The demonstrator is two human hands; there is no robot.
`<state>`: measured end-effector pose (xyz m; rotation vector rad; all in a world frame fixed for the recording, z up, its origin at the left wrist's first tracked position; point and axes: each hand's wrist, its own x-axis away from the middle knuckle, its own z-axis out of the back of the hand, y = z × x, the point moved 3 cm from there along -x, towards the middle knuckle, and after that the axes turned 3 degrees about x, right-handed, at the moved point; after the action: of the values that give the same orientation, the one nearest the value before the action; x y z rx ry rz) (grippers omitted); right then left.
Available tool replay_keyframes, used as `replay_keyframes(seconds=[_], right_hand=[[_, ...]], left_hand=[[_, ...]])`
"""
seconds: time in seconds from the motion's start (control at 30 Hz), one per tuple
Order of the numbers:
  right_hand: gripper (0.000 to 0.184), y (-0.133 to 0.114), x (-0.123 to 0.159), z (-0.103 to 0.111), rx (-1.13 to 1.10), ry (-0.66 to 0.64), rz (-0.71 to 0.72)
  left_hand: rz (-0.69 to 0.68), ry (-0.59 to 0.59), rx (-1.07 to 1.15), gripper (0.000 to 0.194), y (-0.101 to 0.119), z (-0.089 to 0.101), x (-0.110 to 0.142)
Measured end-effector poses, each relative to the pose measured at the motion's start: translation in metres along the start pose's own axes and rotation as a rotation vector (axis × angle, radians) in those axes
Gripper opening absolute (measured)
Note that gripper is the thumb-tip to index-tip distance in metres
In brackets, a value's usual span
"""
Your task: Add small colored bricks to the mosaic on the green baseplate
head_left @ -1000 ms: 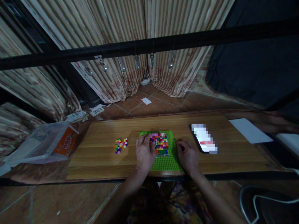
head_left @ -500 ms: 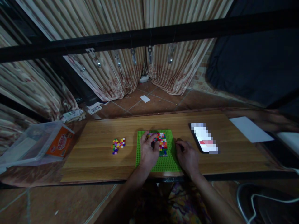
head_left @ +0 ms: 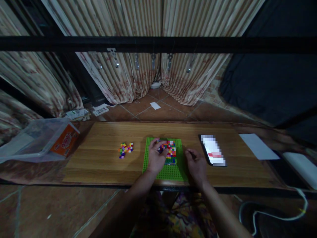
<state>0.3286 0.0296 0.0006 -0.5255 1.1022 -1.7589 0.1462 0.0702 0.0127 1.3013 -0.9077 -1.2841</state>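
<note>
Currently | studded green baseplate point(head_left: 170, 173) | multicoloured brick patch point(head_left: 172, 152) | left fingers point(head_left: 154, 142) parted over it | right fingers point(head_left: 192, 152) curled, grip unclear

The studded baseplate point(head_left: 172, 173) is lime green, its brick mosaic point(head_left: 171, 149) patchworked in red, pink, white, yellow and dark green. Left of the baseplate, loose bricks point(head_left: 125, 148) mix orange, purple, yellow and white; beyond it, curtains point(head_left: 133, 19) show beige-and-brown stripes.

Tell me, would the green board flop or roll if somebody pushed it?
The green board is probably stiff, since it looks flat with straight edges. It's likely light, because it looks thin. Rolling seems unlikely: it lies flat on the wooden table.
</note>
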Motion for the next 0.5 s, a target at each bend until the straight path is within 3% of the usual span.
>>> replay_keyframes(seconds=[0.23,0.37,0.5], right_hand=[[0.045,-0.030,0.005,-0.038,-0.509,-0.121,-0.228],[0.049,-0.033,0.010,-0.046,-0.545,-0.151,-0.226],[0.056,-0.026,0.013,-0.050,-0.434,-0.159,-0.185]], left_hand=[[-0.039,-0.066,0.042,0.026,-0.001,0.007,0.004],[-0.015,-0.096,0.115,0.034,-0.001,0.011,0.005],[-0.022,-0.076,0.110,0.040,-0.001,0.010,0.005]])
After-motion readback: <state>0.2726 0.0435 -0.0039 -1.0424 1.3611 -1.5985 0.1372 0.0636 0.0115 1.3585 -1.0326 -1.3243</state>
